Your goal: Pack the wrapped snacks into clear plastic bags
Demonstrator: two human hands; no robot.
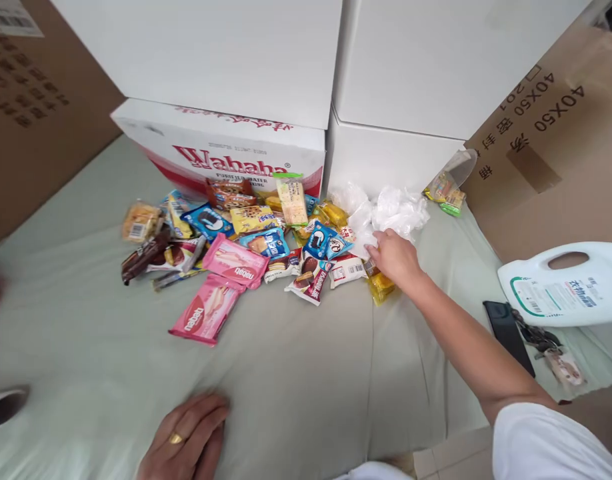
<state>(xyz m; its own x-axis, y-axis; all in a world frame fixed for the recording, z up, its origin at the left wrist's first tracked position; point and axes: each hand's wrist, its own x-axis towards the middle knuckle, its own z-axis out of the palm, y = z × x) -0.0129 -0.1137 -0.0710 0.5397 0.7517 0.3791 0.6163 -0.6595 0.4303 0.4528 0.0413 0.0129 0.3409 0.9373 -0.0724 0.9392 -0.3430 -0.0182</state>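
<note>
A heap of small snack packets [266, 237] lies on a pale green cloth [296, 373] in front of stacked boxes. Two pink wafer packs [209, 310] sit at the near left of the heap. My right hand [393, 257] reaches out to the heap's right edge, fingers curled over a yellow packet [381, 287] and touching a crumpled clear plastic bag [391, 210]. Whether it grips either one I cannot tell. My left hand [189, 440], with a gold ring, rests flat on the cloth near the bottom edge, holding nothing.
White cartons, one a Wahaha box [226, 150], stand behind the heap. Brown cardboard [556, 133] leans at the right, more at the far left. A white detergent jug [566, 283], a dark phone [506, 333] and keys [546, 343] lie at right.
</note>
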